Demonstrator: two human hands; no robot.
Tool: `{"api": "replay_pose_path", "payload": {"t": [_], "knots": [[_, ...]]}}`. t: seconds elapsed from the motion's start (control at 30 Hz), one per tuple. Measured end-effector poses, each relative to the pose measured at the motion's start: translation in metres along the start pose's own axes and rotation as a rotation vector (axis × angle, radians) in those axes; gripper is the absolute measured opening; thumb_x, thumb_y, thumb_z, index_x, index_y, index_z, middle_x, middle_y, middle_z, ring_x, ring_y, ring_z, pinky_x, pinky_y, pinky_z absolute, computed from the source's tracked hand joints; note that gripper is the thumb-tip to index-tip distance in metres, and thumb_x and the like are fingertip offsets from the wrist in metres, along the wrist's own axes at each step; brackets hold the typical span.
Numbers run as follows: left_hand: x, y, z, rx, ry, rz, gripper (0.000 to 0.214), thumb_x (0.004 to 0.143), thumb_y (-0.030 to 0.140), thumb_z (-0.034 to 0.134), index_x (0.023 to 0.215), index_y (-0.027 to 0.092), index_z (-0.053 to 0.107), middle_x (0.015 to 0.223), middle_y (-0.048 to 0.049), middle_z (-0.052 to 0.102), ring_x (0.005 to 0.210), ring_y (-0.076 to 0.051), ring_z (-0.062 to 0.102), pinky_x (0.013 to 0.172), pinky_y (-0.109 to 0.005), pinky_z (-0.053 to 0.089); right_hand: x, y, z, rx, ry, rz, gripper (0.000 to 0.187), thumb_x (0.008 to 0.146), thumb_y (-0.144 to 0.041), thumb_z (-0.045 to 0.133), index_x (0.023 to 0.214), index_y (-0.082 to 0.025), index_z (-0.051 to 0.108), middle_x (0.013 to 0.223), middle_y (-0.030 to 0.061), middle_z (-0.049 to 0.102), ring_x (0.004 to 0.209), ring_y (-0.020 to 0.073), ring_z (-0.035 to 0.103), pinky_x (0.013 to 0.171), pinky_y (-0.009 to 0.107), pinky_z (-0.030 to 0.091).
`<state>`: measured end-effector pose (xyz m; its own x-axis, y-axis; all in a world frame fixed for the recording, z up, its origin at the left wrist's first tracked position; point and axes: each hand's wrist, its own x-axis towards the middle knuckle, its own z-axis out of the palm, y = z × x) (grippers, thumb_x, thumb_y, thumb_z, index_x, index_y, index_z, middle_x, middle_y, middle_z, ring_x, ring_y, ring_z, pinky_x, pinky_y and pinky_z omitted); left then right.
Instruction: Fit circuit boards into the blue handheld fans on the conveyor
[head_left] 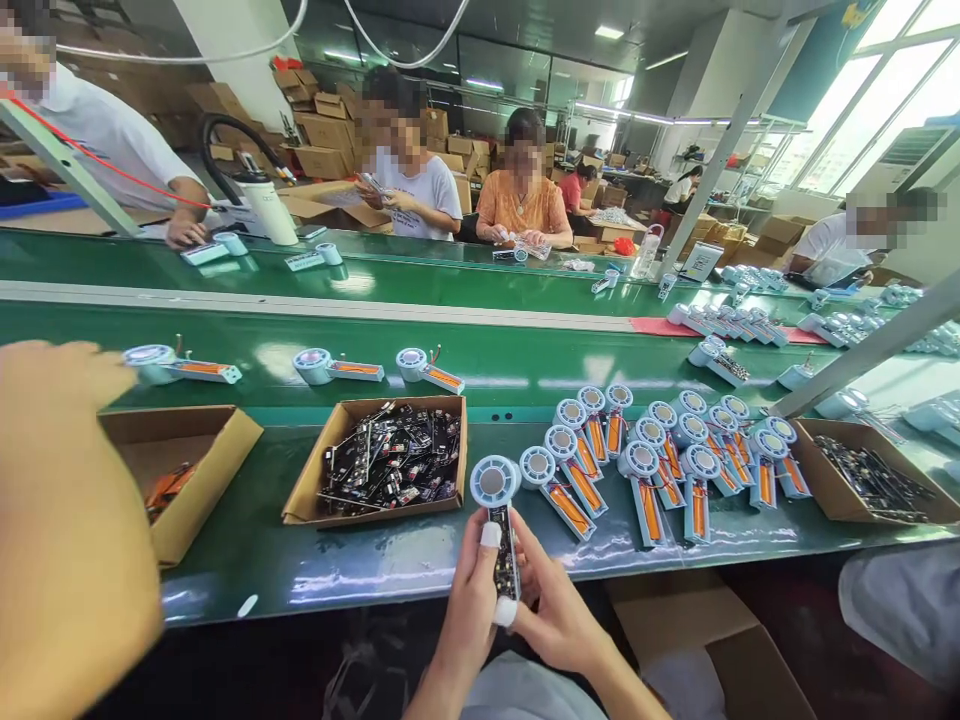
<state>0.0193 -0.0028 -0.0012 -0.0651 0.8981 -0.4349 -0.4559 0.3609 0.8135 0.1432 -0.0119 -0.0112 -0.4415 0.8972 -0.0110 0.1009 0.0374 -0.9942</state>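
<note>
Head view: fan unit — pale round head, dark circuit board in its open handle — upright at the green bench near edge, handle gripped between fingers of left hand and right hand.

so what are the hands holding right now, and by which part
A small white plastic fan with a round head, held by its handle: left hand on one side, right hand on the other. The head is free.
</note>
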Motion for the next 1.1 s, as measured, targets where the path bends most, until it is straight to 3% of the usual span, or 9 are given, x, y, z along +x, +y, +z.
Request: {"api": "replay_pose_path", "payload": {"t": [0.13, 0.23, 0.3, 0.47, 0.57, 0.67, 0.83, 0.97, 1.1], "knots": [[-0.001, -0.001, 0.006, 0.122, -0.033, -0.047, 0.075, 0.081, 0.077, 0.054, 0.137, 0.028, 0.044, 0.067, 0.0064, 0.061, 0.039, -0.013, 0.048, 0.037, -0.023, 0.034, -0.004, 0.007, 0.022, 0.277, 0.15, 0.11, 0.089, 0.092, -0.058, 0.06, 0.161, -0.022, 0.018, 0.068, -0.0048, 0.054, 0.047, 0.0089, 0.044, 0.045, 0.02, 0.042], [0.001, 0.002, 0.004, 0.463, -0.013, 0.082, 0.058, 0.092, 0.068, 0.038, 0.128, 0.025, 0.053, 0.072, 0.0007, 0.066, 0.045, -0.016, 0.054, 0.041, -0.026, 0.039, -0.005, 0.009, 0.028, 0.331, 0.247, 0.193, 0.093, 0.09, -0.061, 0.057, 0.161, -0.017, 0.017, 0.06, -0.0073, 0.048, 0.045, 0.0092, 0.041, 0.044, 0.02, 0.04], [0.003, 0.012, -0.002, 0.678, -0.001, 0.211, 0.046, 0.091, 0.057, 0.042, 0.114, 0.023, 0.062, 0.078, -0.0049, 0.071, 0.06, -0.021, 0.064, 0.054, -0.029, 0.047, -0.004, 0.009, 0.024, 0.288, 0.273, 0.247, 0.088, 0.092, -0.057, 0.054, 0.161, -0.015, 0.019, 0.059, -0.007, 0.049, 0.044, 0.0094, 0.041, 0.044, 0.02, 0.04], [0.022, 0.078, -0.028, 1.035, 0.038, 0.335, 0.023, 0.085, 0.037, 0.049, 0.078, 0.024, 0.067, 0.057, -0.0042, 0.065, 0.058, -0.026, 0.063, 0.061, -0.032, 0.046, 0.007, -0.002, 0.002, -0.168, 0.163, 0.306, 0.067, 0.099, -0.034, 0.04, 0.161, -0.021, 0.02, 0.061, -0.0044, 0.058, 0.044, 0.0132, 0.05, 0.048, 0.023, 0.043], [0.056, 0.122, -0.032, 1.23, 0.22, 0.448, 0.027, 0.088, 0.033, 0.044, 0.093, 0.022, 0.068, 0.089, -0.014, 0.073, 0.092, -0.034, 0.068, 0.08, -0.038, 0.046, 0.018, -0.012, 0.0, -0.611, 0.123, 0.309, 0.057, 0.1, -0.024, 0.037, 0.156, -0.015, 0.034, 0.071, 0.0053, 0.069, 0.065, 0.0219, 0.066, 0.065, 0.03, 0.049], [0.095, 0.146, -0.022, 1.377, 0.273, 0.471, 0.023, 0.085, 0.031, 0.049, 0.08, 0.018, 0.068, 0.098, -0.021, 0.073, 0.107, -0.039, 0.065, 0.088, -0.042, 0.046, 0.024, -0.019, 0.003, -0.9, 0.117, 0.322, 0.053, 0.097, -0.024, 0.045, 0.149, -0.012, 0.045, 0.093, 0.0168, 0.075, 0.084, 0.0307, 0.071, 0.071, 0.035, 0.049], [0.128, 0.156, -0.011, 1.501, 0.221, 0.428, 0.019, 0.069, 0.028, 0.065, 0.053, 0.022, 0.056, 0.071, -0.0197, 0.073, 0.088, -0.043, 0.071, 0.076, -0.045, 0.05, 0.018, -0.024, -0.011, -0.992, 0.331, 0.083, 0.047, 0.089, -0.014, 0.051, 0.136, -0.017, 0.055, 0.091, 0.0093, 0.074, 0.083, 0.0265, 0.071, 0.071, 0.031, 0.05], [0.135, 0.167, -0.021, 1.504, 0.14, 0.416, 0.022, 0.066, 0.024, 0.064, 0.047, 0.023, 0.054, 0.055, -0.0085, 0.068, 0.069, -0.032, 0.07, 0.066, -0.036, 0.048, 0.013, -0.018, -0.04, -1.135, 0.581, -0.083, 0.04, 0.085, -0.008, 0.054, 0.123, -0.02, 0.059, 0.115, 0.0126, 0.066, 0.101, 0.0269, 0.064, 0.085, 0.037, 0.052], [0.12, 0.18, -0.03, 1.344, 0.246, 0.478, 0.012, 0.072, 0.028, 0.056, 0.061, 0.024, 0.057, 0.054, 0.0029, 0.063, 0.069, -0.024, 0.065, 0.071, -0.031, 0.049, 0.01, 0.0, -0.053, -1.245, 0.501, -0.152, 0.04, 0.085, -0.003, 0.057, 0.121, -0.019, 0.059, 0.112, 0.0113, 0.065, 0.098, 0.0258, 0.062, 0.086, 0.039, 0.052]]}}
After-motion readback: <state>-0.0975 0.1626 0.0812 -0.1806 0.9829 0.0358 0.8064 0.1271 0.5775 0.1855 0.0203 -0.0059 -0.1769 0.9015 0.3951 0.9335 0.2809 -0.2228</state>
